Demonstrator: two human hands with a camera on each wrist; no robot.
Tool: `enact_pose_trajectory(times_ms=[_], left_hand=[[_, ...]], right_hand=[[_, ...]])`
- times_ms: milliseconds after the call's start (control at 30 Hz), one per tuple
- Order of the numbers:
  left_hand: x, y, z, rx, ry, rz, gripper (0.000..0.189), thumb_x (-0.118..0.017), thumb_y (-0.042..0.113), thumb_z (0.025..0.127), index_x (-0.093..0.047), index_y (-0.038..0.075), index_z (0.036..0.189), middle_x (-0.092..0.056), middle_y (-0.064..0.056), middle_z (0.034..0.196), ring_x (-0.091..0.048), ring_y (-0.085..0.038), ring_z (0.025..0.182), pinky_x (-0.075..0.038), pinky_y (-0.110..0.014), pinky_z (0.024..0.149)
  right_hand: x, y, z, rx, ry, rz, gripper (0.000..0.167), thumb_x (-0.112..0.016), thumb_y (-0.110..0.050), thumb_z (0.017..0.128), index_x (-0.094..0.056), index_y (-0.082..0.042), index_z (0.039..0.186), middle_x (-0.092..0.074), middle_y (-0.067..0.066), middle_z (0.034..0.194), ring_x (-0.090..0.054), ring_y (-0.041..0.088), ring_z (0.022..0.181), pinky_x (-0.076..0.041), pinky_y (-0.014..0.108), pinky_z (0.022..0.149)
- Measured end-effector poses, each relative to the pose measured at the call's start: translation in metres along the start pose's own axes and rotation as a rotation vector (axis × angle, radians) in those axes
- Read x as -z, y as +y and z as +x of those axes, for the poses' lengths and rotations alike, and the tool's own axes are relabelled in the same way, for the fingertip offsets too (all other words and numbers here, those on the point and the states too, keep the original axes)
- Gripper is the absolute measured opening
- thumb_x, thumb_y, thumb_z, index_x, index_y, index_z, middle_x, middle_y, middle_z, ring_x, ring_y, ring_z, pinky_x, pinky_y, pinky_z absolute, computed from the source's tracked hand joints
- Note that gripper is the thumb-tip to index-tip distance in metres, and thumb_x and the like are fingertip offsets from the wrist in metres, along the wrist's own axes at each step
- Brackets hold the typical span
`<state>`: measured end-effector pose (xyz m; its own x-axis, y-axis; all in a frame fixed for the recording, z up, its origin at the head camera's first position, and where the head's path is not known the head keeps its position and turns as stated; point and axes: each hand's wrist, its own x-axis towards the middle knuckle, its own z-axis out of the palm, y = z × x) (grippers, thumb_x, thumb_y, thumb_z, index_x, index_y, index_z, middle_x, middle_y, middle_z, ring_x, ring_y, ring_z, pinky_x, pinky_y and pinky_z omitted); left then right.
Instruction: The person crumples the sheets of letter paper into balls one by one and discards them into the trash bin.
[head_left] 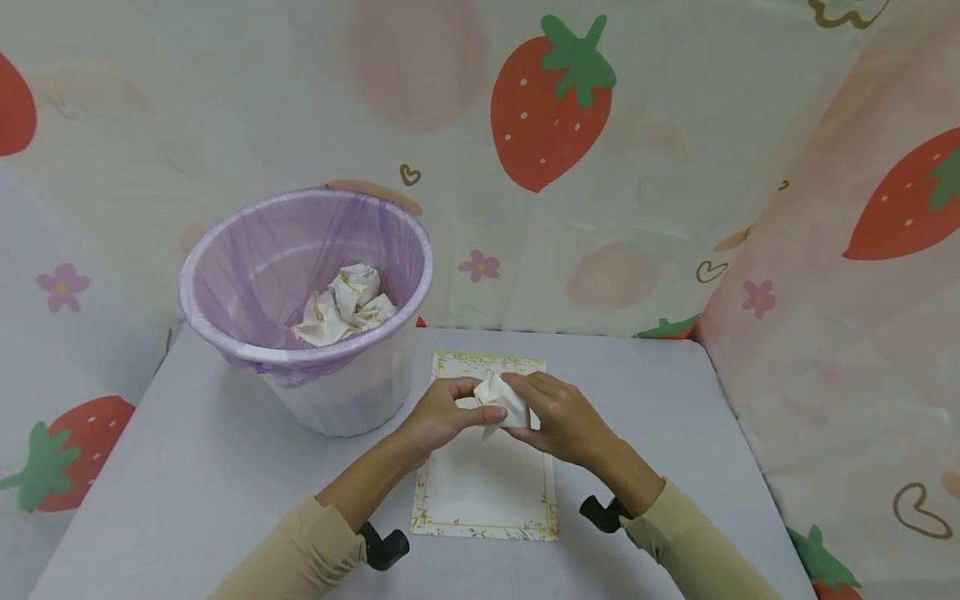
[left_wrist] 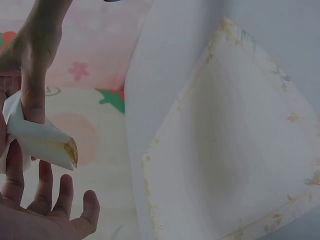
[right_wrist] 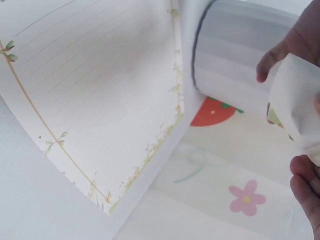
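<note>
A crumpled piece of white paper (head_left: 504, 403) is held between both hands above a flat sheet of paper. My left hand (head_left: 441, 417) pinches it from the left, thumb in front and fingers behind. My right hand (head_left: 566, 419) grips its right side, fingers over the top and thumb below. In the left wrist view the crumpled paper (left_wrist: 42, 142) looks folded, with a yellowish printed edge. The right wrist view catches a part of it (right_wrist: 297, 97) at the right edge. Beneath lies the bordered sheet of stationery (head_left: 487, 492), with faint ruled lines in the right wrist view.
Left of the sheet stands a white bin (head_left: 337, 400) with a purple liner (head_left: 255, 275). Several crumpled papers (head_left: 345, 307) lie inside it. Strawberry-print cloth (head_left: 675, 167) hangs behind and beside the white-covered table (head_left: 660, 383). A black wrist mount (head_left: 384, 548) sits on each forearm.
</note>
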<state>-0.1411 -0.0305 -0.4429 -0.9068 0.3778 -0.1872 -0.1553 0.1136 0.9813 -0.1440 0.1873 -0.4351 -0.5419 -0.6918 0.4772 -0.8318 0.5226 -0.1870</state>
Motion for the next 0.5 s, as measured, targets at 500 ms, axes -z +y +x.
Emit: enact_pose_trajectory(times_ms=[500], left_hand=[[0.02, 0.002, 0.001, -0.423, 0.115, 0.415, 0.04, -0.092, 0.036, 0.068, -0.072, 0.016, 0.095, -0.068, 0.006, 0.111, -0.062, -0.014, 0.103, -0.051, -0.037, 0.085]], right_hand=[[0.003, 0.004, 0.001, -0.094, 0.024, 0.174, 0.057, -0.087, -0.014, 0.076, -0.064, 0.003, 0.125, -0.072, 0.013, 0.103, -0.07, 0.024, 0.089, -0.058, 0.031, 0.068]])
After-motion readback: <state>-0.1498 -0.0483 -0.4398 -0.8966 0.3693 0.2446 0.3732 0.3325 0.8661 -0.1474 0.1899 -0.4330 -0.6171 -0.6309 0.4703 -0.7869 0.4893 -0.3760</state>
